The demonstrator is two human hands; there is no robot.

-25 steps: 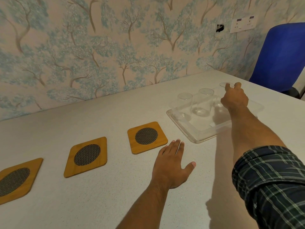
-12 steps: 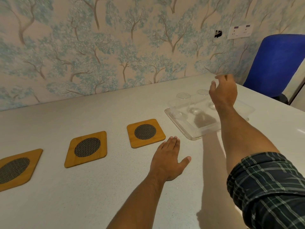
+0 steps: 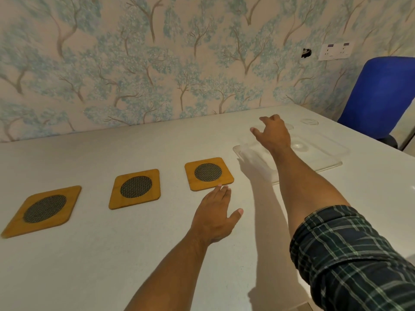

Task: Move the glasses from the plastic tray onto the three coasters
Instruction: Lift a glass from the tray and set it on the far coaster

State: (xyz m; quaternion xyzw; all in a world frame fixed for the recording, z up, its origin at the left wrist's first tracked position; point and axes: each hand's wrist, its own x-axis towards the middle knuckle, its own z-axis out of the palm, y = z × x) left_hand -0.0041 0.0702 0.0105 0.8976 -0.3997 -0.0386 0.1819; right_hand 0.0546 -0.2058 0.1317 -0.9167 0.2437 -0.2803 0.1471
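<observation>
Three bamboo coasters with dark mesh centres lie in a row on the white table: the right coaster (image 3: 208, 173), the middle coaster (image 3: 134, 188) and the left coaster (image 3: 42, 211). A clear plastic tray (image 3: 332, 163) sits at the right. In it stand clear glasses, faint to see: the far glass (image 3: 310, 121), the middle glass (image 3: 298, 145), and a left glass mostly hidden behind my right hand. My right hand (image 3: 272, 135) hovers over the tray's left part with thumb and fingers spread. My left hand (image 3: 215, 216) rests flat on the table just below the right coaster.
A blue chair (image 3: 381, 97) stands past the table's right corner. The papered wall runs along the table's far edge, with a socket plate (image 3: 335, 51) at the upper right. The table's right edge falls away just behind the tray.
My right hand has swung from the far right glass leftward across the tray to its left part. My left hand has stayed flat on the table.
</observation>
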